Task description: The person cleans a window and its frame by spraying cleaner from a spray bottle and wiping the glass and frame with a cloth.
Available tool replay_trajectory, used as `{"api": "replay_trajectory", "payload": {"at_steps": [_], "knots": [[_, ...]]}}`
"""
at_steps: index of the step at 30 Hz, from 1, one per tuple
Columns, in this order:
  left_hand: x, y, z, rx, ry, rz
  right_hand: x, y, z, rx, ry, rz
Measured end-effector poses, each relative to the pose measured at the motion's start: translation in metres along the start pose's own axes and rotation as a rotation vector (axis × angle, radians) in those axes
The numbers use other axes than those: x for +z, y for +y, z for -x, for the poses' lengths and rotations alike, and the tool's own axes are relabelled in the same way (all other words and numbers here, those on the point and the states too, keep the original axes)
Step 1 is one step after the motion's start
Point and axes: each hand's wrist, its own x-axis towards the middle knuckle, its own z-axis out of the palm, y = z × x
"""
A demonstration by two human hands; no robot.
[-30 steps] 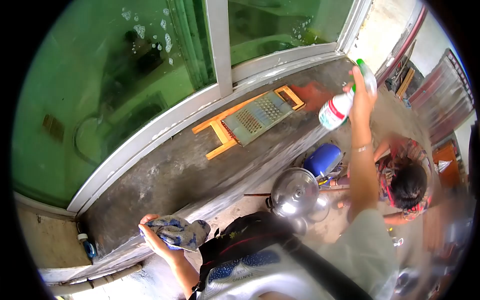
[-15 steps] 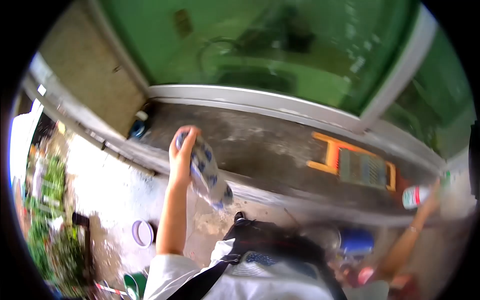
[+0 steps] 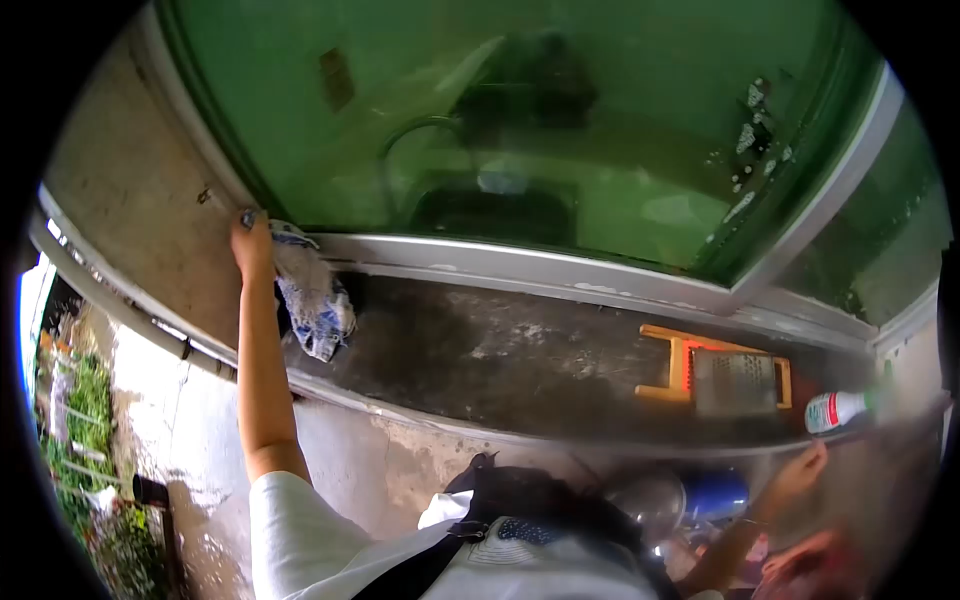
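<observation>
My left hand is closed around one end of a white cloth with a blue pattern. It is at the lower left corner of the green-tinted window, beside the wall, and the cloth hangs below it over the dark ledge. On the right, my right hand is empty, its fingers loosely extended and somewhat blurred. It is just below a white bottle with a red and green label, apart from it. White foam patches cling to the right part of the glass.
An orange-framed object with a grey perforated panel rests on the ledge. A blue container and a clear rounded container sit below to the right. At the lower left are a dark pot and plants.
My left hand has carried the cloth up and left from above the ledge's front edge to the window corner. My right hand has let go of the bottle and moved down and left.
</observation>
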Motion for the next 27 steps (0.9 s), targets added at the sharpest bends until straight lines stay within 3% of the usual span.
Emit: {"api": "replay_trajectory", "payload": {"at_steps": [5,8,10,13,15,17,19,22,27], "knots": [[0.011,-0.022,-0.015,-0.031,0.112,-0.132,0.026,-0.03,0.057,0.339,-0.135,-0.235],[0.01,-0.015,-0.009,-0.01,0.125,-0.244,0.039,-0.04,0.065,0.372,-0.1,-0.253],[0.01,-0.008,-0.003,0.011,0.117,-0.281,0.045,-0.049,0.065,0.335,-0.043,-0.258],[0.01,-0.001,-0.002,-0.026,0.147,-0.059,0.052,-0.061,0.066,0.323,0.012,-0.246],[0.021,-0.012,-0.009,-0.153,0.196,0.162,0.061,-0.061,0.066,0.346,0.017,-0.234],[0.028,-0.055,-0.034,-0.219,0.152,0.171,0.068,-0.055,0.07,0.278,0.048,-0.184],[0.025,-0.054,-0.04,-0.285,0.109,0.175,0.071,-0.048,0.071,0.271,0.046,-0.163],[0.02,-0.017,-0.007,-0.148,0.007,0.103,0.069,-0.06,0.071,0.262,0.03,-0.114],[0.023,0.049,0.051,-0.156,-0.028,0.11,0.068,-0.063,0.069,0.228,0.031,-0.101]]}}
